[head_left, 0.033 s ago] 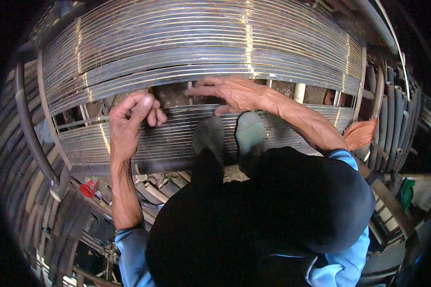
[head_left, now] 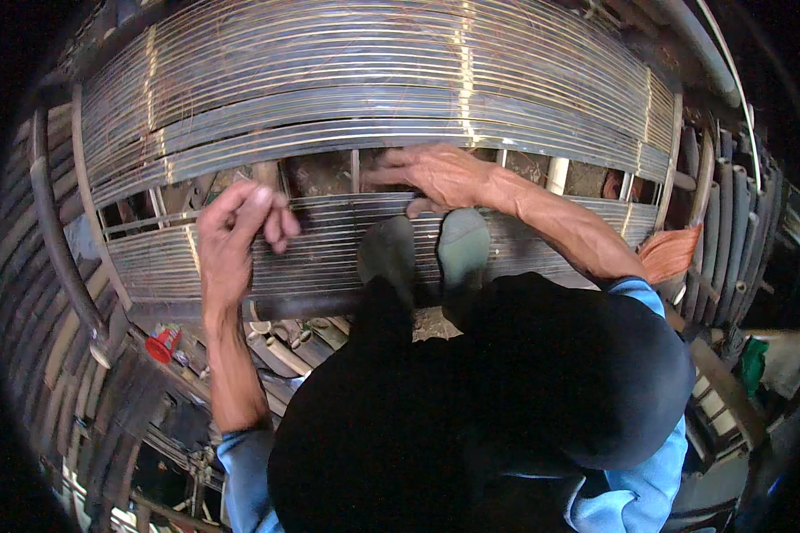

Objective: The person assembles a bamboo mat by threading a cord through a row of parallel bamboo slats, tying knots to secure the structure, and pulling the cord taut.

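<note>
Thin pale strips run crosswise over a wide slatted platform, with a far section (head_left: pixel 311 99) and a narrower near section (head_left: pixel 320 244). Between the two lies a gap crossed by short bars, such as a pale one (head_left: pixel 557 175). My left hand (head_left: pixel 229 233) is over the left part of the gap, thumb and fingers pinched together; whatever they may hold is too small to make out. To its right, my right hand (head_left: pixel 443 173) reaches across the gap at the middle. Its fingers stretch leftward, somewhat blurred, and look empty. My sock-covered feet (head_left: pixel 464 249) rest on the near section.
An orange-brown bundle of fibres (head_left: pixel 671 253) hangs at the platform's right end. Several poles (head_left: pixel 729 231) line the right side, and a dark pole (head_left: pixel 58 222) stands at the left. A red object (head_left: pixel 162 343) lies at lower left, and green material (head_left: pixel 754 364) at lower right.
My left hand has shifted slightly left and down, still pinched. The right hand's fingers have moved a little, staying over the gap. The platform looks the same.
</note>
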A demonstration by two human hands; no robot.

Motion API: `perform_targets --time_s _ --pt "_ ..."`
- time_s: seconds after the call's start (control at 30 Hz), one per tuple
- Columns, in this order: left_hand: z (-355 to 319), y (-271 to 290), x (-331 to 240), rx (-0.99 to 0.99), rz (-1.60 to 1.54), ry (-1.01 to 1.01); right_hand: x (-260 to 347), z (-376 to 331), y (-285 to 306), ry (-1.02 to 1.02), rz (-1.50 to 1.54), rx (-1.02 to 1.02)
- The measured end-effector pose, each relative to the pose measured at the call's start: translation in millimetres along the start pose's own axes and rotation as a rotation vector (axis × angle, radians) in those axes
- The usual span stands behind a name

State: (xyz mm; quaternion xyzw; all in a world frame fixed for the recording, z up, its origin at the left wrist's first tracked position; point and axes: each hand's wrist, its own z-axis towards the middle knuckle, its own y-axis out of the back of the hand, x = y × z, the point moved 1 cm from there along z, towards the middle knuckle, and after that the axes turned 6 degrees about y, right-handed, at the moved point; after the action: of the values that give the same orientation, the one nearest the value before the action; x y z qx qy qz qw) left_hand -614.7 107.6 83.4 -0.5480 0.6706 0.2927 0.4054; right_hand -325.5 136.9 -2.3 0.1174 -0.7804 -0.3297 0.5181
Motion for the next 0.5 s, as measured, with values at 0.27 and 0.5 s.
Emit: perform_targets --time_s 0.27,0.5 --pt "-103 60 17 -0.609 -0.141 0.065 -26 -37 46 -0.126 0.016 -0.195" --pt "-155 88 34 -0.571 -0.176 0.163 -3 -74 161 -0.369 -1.138 -0.838"
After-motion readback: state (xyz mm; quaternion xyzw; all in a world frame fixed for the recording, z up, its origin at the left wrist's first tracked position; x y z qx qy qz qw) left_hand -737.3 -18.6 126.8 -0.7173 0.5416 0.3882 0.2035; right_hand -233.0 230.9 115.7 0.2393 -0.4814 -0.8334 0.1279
